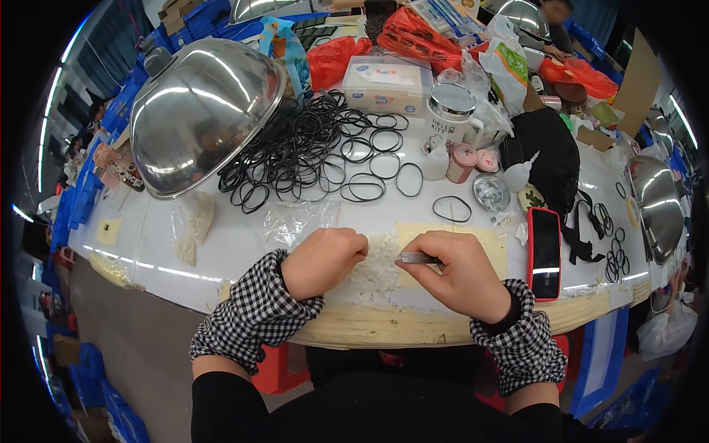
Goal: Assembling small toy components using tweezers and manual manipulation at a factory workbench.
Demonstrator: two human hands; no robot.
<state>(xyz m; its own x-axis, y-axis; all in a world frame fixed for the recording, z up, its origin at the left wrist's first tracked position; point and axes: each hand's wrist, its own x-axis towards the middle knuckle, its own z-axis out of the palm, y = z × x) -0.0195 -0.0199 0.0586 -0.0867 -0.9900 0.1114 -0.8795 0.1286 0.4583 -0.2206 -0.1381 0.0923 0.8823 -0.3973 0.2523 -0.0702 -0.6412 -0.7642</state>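
Observation:
A heap of small whitish pieces (378,275) lies on the table near its front edge, between my two hands. My left hand (323,260) is at the heap's left side, closed, with thumb and fingertips pressed together. Whatever it pinches, if anything, is too small or hidden. On the other side my right hand (461,273) grips a short, flat grey metal tool (418,258) between thumb and fingers. The tool points left toward the heap; its exact kind is unclear. Behind my hands lies a big tangle of thin black rubber rings (295,144).
A clear plastic bag (301,220) and a bag of pale pieces (193,225) lie left. A large steel dome (207,114) stands back left. Rightward are a red-framed phone (544,255), a glass dish (490,193), a lidded mug (449,122) and a black bag (543,159).

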